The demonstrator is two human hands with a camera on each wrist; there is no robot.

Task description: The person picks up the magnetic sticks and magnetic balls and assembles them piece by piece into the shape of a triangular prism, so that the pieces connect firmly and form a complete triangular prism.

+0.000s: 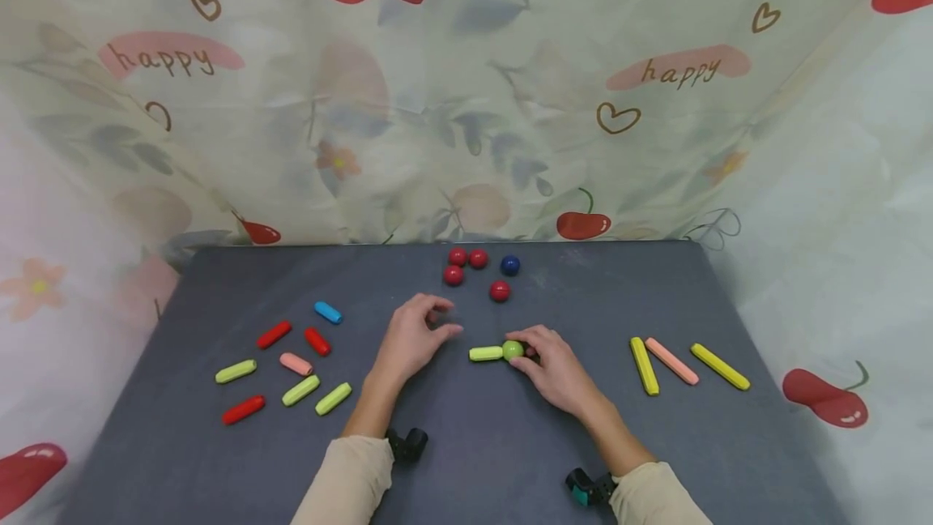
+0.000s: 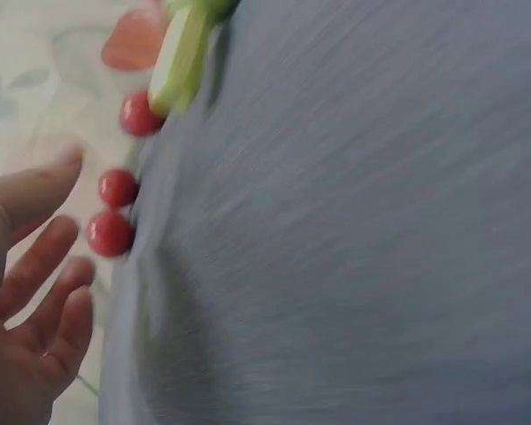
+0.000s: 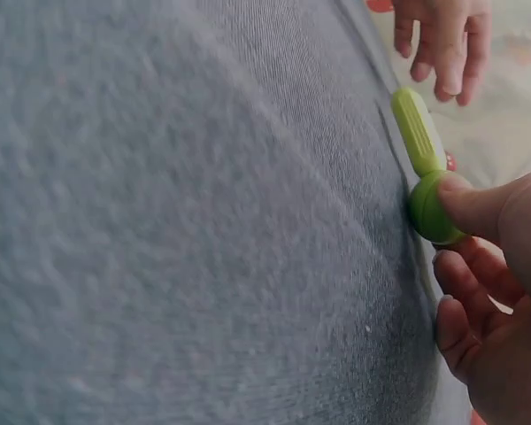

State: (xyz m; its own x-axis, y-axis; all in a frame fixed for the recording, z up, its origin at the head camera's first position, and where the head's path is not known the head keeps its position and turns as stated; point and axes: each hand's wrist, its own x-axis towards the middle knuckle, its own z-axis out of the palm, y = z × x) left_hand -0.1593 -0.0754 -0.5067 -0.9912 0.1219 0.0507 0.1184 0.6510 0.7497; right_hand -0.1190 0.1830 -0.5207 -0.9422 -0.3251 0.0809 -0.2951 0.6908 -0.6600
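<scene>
Between thumb and fingers, my right hand (image 1: pixel 551 365) pinches a green ball (image 1: pixel 513 350) in the middle of the table. A short light-green ribbed rod (image 1: pixel 485 354) meets the ball's left side, end on; the right wrist view shows the rod (image 3: pixel 416 131) and ball (image 3: pixel 434 208) joined in line. My left hand (image 1: pixel 415 337) is just left of the rod, apart from it, with thumb and fingers spread and nothing between them. In the left wrist view, the rod (image 2: pixel 180 62) appears blurred beyond the left hand (image 2: pixel 40 301).
Several red balls (image 1: pixel 478 258) and a blue ball (image 1: pixel 510 265) lie at the back. On the left are short rods: red (image 1: pixel 244 410), light green (image 1: pixel 301 390), pink (image 1: pixel 296 363), blue (image 1: pixel 328 312). Longer yellow rods (image 1: pixel 720 367) and a pink one (image 1: pixel 672 361) lie right.
</scene>
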